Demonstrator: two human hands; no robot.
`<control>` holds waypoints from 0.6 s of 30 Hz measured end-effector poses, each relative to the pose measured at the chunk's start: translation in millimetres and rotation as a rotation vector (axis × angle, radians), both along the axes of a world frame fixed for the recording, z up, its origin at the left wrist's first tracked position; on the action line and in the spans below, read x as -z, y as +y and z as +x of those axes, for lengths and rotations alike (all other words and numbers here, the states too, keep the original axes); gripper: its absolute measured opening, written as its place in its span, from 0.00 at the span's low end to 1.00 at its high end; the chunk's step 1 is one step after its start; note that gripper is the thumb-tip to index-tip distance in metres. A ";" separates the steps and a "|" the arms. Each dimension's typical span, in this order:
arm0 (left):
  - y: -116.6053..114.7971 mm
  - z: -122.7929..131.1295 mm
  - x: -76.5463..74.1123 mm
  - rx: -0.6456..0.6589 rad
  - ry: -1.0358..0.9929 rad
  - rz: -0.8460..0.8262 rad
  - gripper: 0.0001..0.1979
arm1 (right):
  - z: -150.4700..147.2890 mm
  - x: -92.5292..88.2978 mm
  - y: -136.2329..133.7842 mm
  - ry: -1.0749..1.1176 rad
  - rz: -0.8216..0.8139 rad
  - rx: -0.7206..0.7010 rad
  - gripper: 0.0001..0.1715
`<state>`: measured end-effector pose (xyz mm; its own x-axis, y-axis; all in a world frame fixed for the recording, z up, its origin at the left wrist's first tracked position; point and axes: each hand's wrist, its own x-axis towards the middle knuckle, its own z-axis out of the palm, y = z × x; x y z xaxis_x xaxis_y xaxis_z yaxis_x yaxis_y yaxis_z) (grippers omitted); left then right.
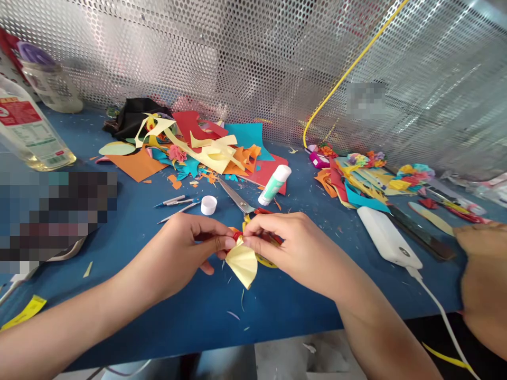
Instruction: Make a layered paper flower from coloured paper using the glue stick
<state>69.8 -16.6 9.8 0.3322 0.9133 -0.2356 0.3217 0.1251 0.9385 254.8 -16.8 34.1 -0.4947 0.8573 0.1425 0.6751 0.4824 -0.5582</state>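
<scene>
Over the blue surface [198, 316], toward its near edge: a pleated cream paper fan [243, 265].
My left hand [186, 245] and right hand [292, 244] pinch its gathered end; its long axis slants from them toward that edge.

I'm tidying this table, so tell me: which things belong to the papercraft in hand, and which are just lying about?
Likely belong:
paper piece, held in left hand and right hand
scissors
glue stick
cap
orange sheet

Probably just lying about:
power bank
bottle
jar
</scene>
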 end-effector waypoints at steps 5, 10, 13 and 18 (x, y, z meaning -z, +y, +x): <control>-2.7 0.8 0.5 0.037 0.073 0.060 0.10 | 1.7 3.5 2.2 0.050 -0.116 0.025 0.06; -5.6 1.6 0.7 0.100 0.238 0.302 0.10 | 0.3 6.5 3.7 0.072 -0.187 0.038 0.06; -6.2 1.6 3.5 0.111 0.307 0.443 0.09 | -1.4 7.4 3.6 0.053 -0.180 0.067 0.06; -6.0 3.0 6.8 0.110 0.335 0.502 0.08 | -2.1 9.0 3.6 0.070 -0.198 0.077 0.06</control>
